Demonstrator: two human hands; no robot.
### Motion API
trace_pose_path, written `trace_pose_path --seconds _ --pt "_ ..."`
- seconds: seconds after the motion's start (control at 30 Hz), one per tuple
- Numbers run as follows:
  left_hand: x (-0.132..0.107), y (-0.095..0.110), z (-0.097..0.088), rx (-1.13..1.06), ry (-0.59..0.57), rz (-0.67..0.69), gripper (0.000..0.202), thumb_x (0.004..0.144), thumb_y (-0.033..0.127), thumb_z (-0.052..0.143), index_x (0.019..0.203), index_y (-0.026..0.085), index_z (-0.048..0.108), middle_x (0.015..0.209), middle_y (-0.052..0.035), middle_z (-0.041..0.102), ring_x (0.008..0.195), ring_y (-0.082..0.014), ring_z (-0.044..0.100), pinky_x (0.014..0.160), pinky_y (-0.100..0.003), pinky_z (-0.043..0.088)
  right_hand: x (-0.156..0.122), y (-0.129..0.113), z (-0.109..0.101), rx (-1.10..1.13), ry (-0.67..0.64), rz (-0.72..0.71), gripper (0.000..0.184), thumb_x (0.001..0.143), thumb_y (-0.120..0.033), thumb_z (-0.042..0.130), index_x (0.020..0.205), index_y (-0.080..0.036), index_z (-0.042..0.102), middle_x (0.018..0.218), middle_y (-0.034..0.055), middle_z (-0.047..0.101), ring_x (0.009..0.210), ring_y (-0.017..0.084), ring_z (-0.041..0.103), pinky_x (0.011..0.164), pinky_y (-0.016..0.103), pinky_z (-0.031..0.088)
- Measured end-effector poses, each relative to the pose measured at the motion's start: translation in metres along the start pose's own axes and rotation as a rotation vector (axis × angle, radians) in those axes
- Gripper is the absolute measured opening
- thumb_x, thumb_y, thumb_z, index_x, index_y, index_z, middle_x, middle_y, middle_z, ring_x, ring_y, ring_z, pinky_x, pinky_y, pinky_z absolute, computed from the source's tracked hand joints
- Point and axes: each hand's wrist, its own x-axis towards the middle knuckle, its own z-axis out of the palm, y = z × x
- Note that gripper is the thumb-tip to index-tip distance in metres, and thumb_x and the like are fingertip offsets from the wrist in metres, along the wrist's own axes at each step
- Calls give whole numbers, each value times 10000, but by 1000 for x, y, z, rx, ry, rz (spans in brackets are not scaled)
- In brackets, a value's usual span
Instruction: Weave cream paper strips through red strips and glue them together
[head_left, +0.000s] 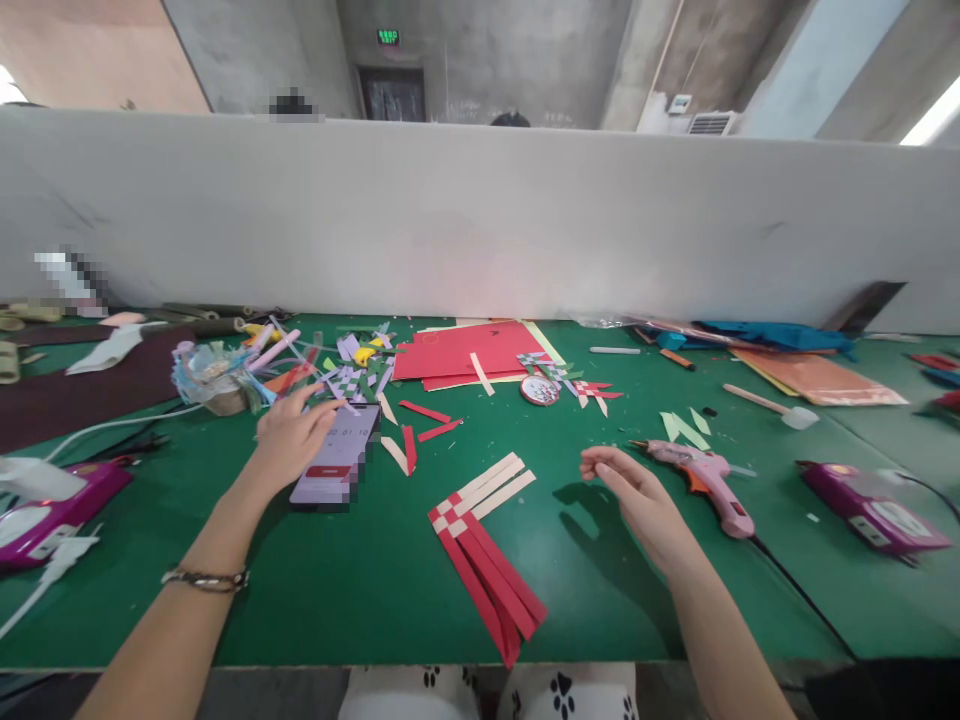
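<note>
My left hand (296,440) hovers over the upper left of a phone (337,455), fingers stretched out and holding nothing. Numbers and a red bar show on the phone's screen. My right hand (634,495) hangs above the green table, its fingers loosely bent with nothing visible in them. Between my hands lies a piece woven from red and cream paper strips (454,517); its loose red ends fan toward me and its cream ends point to the upper right. Loose red strips (409,448) lie beyond the phone.
A pink glue gun (712,480) lies right of my right hand, its cord running to the table's front edge. Purple power strips (874,505) sit at both sides. Red paper sheets (457,355), a round tin (540,390) and paper scraps lie farther back, before a white partition (480,220).
</note>
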Motion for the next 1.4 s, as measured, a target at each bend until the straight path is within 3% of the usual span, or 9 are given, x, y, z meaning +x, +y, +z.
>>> trace_pose_path --seconds 0.13,0.23,0.4,0.6,0.83,0.93,1.1,1.27,1.4 --pt "-14 1 -2 -38 28 -50 452 795 417 278 1025 155 565 1098 -128 515 1074 -320 449 930 -452 320 -3 4 -2 -13 25 -1 419 614 -593 563 800 -218 598 768 46 620 749 186 568 711 312 448" --pt "-32 25 -3 -110 -43 -4 452 773 451 317 1053 169 534 1137 -118 513 1098 -301 438 916 -424 351 -5 4 0 -55 2 16 421 608 -595 563 794 -218 590 761 51 615 741 190 573 701 322 456" --pt "-56 100 7 -243 -526 129 438 799 436 374 1168 218 464 1174 -66 522 1016 -211 525 842 -292 420 -14 1 9 -130 -48 -15 349 650 -536 536 794 -221 573 757 43 605 731 186 567 719 339 452" --pt "-62 154 25 -24 -561 -14 325 818 275 421 1096 127 499 1054 -114 528 941 -219 545 745 -271 412 -26 -3 12 -249 -98 -67 232 728 -410 477 820 -214 562 776 36 594 768 174 552 740 308 440" --pt "-61 155 25 -46 -618 -77 47 770 200 460 775 163 489 624 17 475 606 -154 521 504 -211 312 -32 2 3 -270 -89 -60 204 740 -376 458 807 -217 567 765 22 593 748 170 559 722 302 441" --pt "-65 154 21 -70 -608 -90 124 763 232 453 651 196 414 555 52 395 529 -128 457 453 -201 237 -34 6 0 -252 -85 -54 197 738 -373 468 801 -216 570 763 17 594 737 162 558 715 293 442" --pt "-68 168 0 -17 -556 -114 271 783 272 415 546 195 310 520 53 361 479 -112 377 442 -206 183 -35 15 -3 -223 -91 -51 202 742 -370 471 815 -212 572 749 7 582 714 146 552 692 275 438" --pt "-70 185 -30 -9 -470 10 260 795 323 400 566 200 389 515 46 403 485 -123 405 454 -210 214 -34 13 -2 -171 -67 -62 210 723 -387 486 784 -209 579 691 -1 573 677 144 543 666 274 436" --pt "-74 193 -54 -186 -405 122 285 791 391 408 587 202 464 551 38 482 512 -125 445 469 -200 279 -33 10 -3 -116 -69 -46 206 696 -393 520 758 -209 585 681 -1 582 656 146 542 657 282 432"
